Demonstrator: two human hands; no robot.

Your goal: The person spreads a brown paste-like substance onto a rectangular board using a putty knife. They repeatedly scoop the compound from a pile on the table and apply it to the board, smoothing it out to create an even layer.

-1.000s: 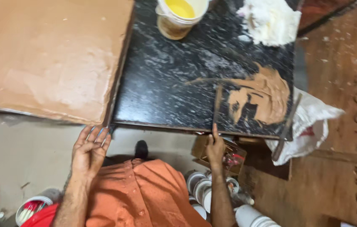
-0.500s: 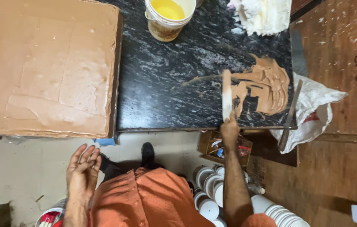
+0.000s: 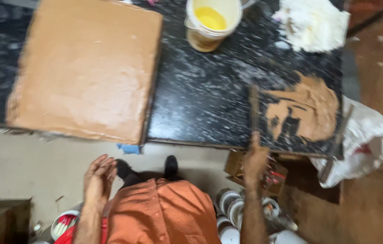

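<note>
My right hand (image 3: 254, 159) grips the lower end of a long flat scraper blade (image 3: 254, 108) that lies upright on the black speckled tabletop (image 3: 200, 97). The blade stands just left of a smeared patch of brown paste (image 3: 311, 108). My left hand (image 3: 97, 178) hangs below the table edge with fingers loosely apart, holding nothing, above my orange shirt. A large board coated in brown paste (image 3: 85, 70) rests on the table's left half. The image is blurred.
A white bucket of yellow liquid (image 3: 210, 20) stands at the table's far edge, a heap of white material (image 3: 313, 22) at its far right. A white sack (image 3: 365, 144) hangs off the right side. Small white containers (image 3: 234, 212) crowd the floor by my feet.
The view has shifted. My right hand with the scraper has drawn back toward the near table edge, to the left of the paste. My left hand stays hanging below the table.
</note>
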